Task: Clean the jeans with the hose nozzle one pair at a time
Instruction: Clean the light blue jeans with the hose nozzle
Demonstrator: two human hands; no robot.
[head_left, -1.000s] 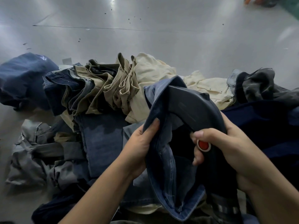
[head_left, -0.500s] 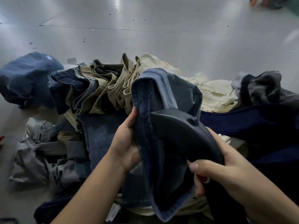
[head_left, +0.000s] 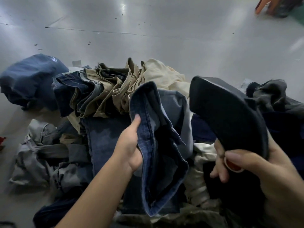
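Gripping the folded hem of a pair of blue jeans (head_left: 158, 145), the left hand (head_left: 130, 150) holds the cloth up above a pile of trousers (head_left: 105, 92) on the grey floor (head_left: 148, 38). The right hand (head_left: 256, 168) is closed around the handle of a dark hose nozzle (head_left: 230, 112), thumb beside its red button (head_left: 232, 166). The nozzle head is raised just to the right of the jeans, apart from them.

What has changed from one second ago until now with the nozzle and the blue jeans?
The right hand drew the black nozzle out of the blue jeans and to the right, so it is now clear of the opening. The left hand still grips the jeans' edge; the pile stayed put.
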